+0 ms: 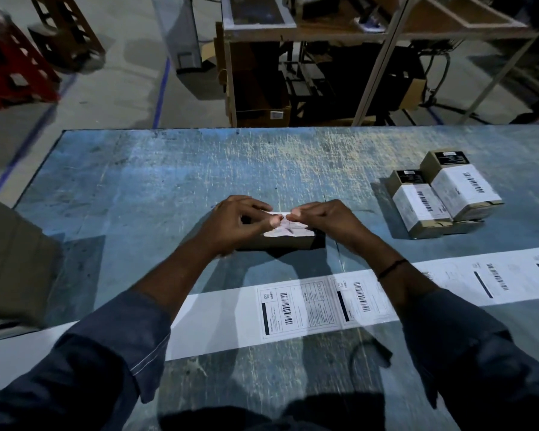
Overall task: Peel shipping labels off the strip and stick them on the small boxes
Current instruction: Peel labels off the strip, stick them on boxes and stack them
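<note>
In the head view, my left hand (240, 223) and right hand (321, 220) meet over the small box (280, 242), which lies on the desk (168, 181) straight ahead of me. The fingers of both hands are curled, with their tips together pinching the label (288, 228) on the box top. The label is thin, limp paper with a tacky back, so I judge it will crease or stick to itself if bunched. It is better held by its edges and smoothed outward. The box looks light but stiff enough to press on, though it may slide. The label strip (308, 306) runs across the desk nearer me, and the labelled boxes (442, 197) are stacked well off to my right.
</note>
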A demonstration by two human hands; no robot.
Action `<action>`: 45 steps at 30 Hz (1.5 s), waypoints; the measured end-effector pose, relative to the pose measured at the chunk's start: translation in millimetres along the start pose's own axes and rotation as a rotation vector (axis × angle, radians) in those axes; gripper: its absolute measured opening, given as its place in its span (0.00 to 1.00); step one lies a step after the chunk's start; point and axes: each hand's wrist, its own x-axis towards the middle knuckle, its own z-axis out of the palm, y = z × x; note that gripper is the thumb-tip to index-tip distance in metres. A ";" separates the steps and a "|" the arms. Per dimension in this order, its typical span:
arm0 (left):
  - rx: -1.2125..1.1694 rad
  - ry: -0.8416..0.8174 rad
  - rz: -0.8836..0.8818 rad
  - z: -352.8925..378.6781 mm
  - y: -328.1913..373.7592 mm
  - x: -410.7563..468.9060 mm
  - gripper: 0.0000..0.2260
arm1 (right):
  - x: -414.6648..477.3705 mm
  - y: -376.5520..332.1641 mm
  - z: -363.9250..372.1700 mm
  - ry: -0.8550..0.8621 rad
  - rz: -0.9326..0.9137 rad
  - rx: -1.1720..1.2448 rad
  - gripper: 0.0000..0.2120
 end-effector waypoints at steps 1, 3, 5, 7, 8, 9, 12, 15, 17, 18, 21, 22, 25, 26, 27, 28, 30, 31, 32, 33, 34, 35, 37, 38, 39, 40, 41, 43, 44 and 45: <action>-0.062 0.068 -0.054 5.9 4.4 5.2 0.14 | 3.5 1.5 9.6 0.096 0.012 0.052 0.16; -0.142 0.163 -0.186 17.7 11.4 15.1 0.16 | 7.3 6.1 24.5 0.217 0.022 0.131 0.14; -0.156 0.190 -0.263 23.8 11.4 20.0 0.17 | 6.8 8.3 31.8 0.264 0.023 0.177 0.11; -0.147 0.167 -0.290 23.3 10.5 19.5 0.16 | 5.2 12.4 34.8 0.280 0.011 0.157 0.10; -0.138 0.158 -0.297 22.5 10.8 18.4 0.16 | 4.6 14.6 36.5 0.284 -0.005 0.114 0.10; -0.124 0.155 -0.300 22.0 11.7 17.3 0.15 | 3.8 16.5 37.9 0.283 -0.016 0.073 0.10; -0.056 0.167 -0.294 22.4 16.5 16.0 0.15 | 4.3 25.8 34.0 0.254 0.031 0.086 0.13; -0.006 0.173 -0.257 22.1 18.3 14.8 0.15 | 3.9 24.9 28.8 0.166 0.027 0.035 0.11; 0.007 0.167 -0.235 21.2 17.3 14.0 0.15 | 4.4 21.7 28.2 0.130 0.030 0.042 0.10; -0.002 0.155 -0.217 20.8 15.8 14.1 0.14 | 4.7 21.1 28.3 0.123 0.035 0.062 0.10; -0.042 0.084 -0.125 16.7 9.7 13.9 0.13 | 3.9 20.4 25.9 0.108 0.035 0.061 0.09; -0.047 0.054 -0.098 14.9 7.5 14.0 0.12 | 3.5 19.7 24.3 0.094 0.016 0.022 0.09; -0.067 -0.013 -0.057 10.7 4.2 14.7 0.08 | 2.0 18.4 21.4 0.052 -0.043 -0.093 0.09; -0.073 -0.023 -0.051 9.6 3.8 15.3 0.08 | 2.5 17.4 19.8 0.038 -0.050 -0.119 0.09; -0.079 -0.033 -0.049 8.9 3.2 16.1 0.07 | 3.0 15.9 18.0 0.022 -0.055 -0.138 0.09; -0.084 -0.040 -0.050 8.4 2.7 16.3 0.07 | 3.9 14.7 16.4 0.005 -0.056 -0.155 0.09; -0.086 -0.051 -0.058 7.9 1.4 16.7 0.07 | 5.8 12.5 12.9 -0.034 -0.067 -0.204 0.10; -0.091 -0.055 -0.064 7.9 1.2 16.6 0.08 | 6.4 11.4 10.7 -0.058 -0.071 -0.234 0.10; -0.094 -0.056 -0.071 8.0 1.1 16.6 0.08 | 6.4 10.2 9.0 -0.080 -0.069 -0.261 0.12; -0.091 -0.055 -0.075 8.2 1.1 16.5 0.08 | 6.3 9.3 7.7 -0.101 -0.068 -0.280 0.13; -0.088 -0.053 -0.078 8.6 1.3 16.2 0.08 | 6.2 8.5 6.7 -0.118 -0.066 -0.294 0.14; -0.087 -0.051 -0.081 8.8 1.1 16.0 0.08 | 6.3 7.6 5.6 -0.134 -0.064 -0.302 0.15; -0.092 -0.047 -0.082 8.7 0.8 16.1 0.08 | 6.5 6.0 4.0 -0.153 -0.064 -0.319 0.17; -0.092 -0.046 -0.080 8.8 0.4 15.9 0.08 | 6.1 5.3 3.7 -0.159 -0.070 -0.332 0.17; -0.090 -0.045 -0.076 8.9 0.3 15.6 0.08 | 5.5 5.2 3.2 -0.162 -0.080 -0.352 0.18; -0.086 -0.044 -0.073 8.7 0.9 15.0 0.08 | 4.5 5.5 2.8 -0.164 -0.092 -0.377 0.19; -0.081 -0.044 -0.068 8.3 1.9 14.3 0.08 | 2.8 5.4 2.5 -0.164 -0.103 -0.400 0.20; -0.074 -0.040 -0.041 7.2 3.6 12.3 0.07 | -0.2 6.6 2.9 -0.145 -0.117 -0.435 0.22; -0.076 -0.037 -0.019 6.6 4.4 10.7 0.06 | -1.4 7.0 3.3 -0.128 -0.123 -0.445 0.22; -0.079 -0.037 0.002 5.4 4.7 8.7 0.07 | -2.2 7.0 3.8 -0.110 -0.137 -0.454 0.23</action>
